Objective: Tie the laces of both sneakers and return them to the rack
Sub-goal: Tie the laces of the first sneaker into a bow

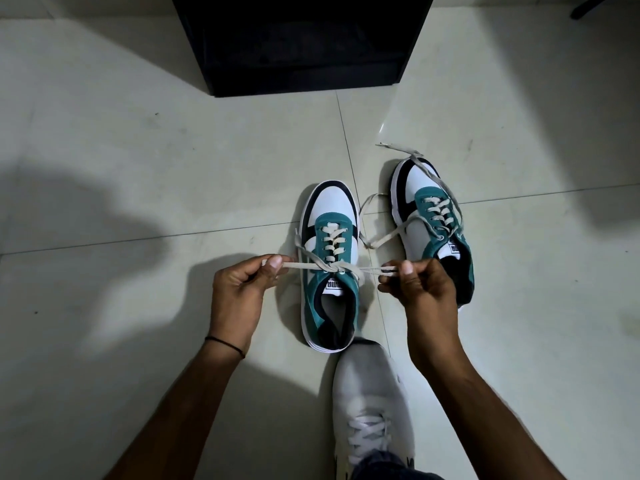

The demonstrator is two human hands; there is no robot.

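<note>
Your own white shoe (372, 403) toes the near sneaker (329, 268); your left hand (239, 289) and right hand (419, 285) pinch its lace loops taut. Its unlaced mate (433, 220) sits right, open tile (138, 150) before the black rack (301, 43).

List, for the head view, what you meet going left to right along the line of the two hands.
Left hand → near sneaker, its lace pulled taut → right hand → far sneaker, laces loose.
</note>
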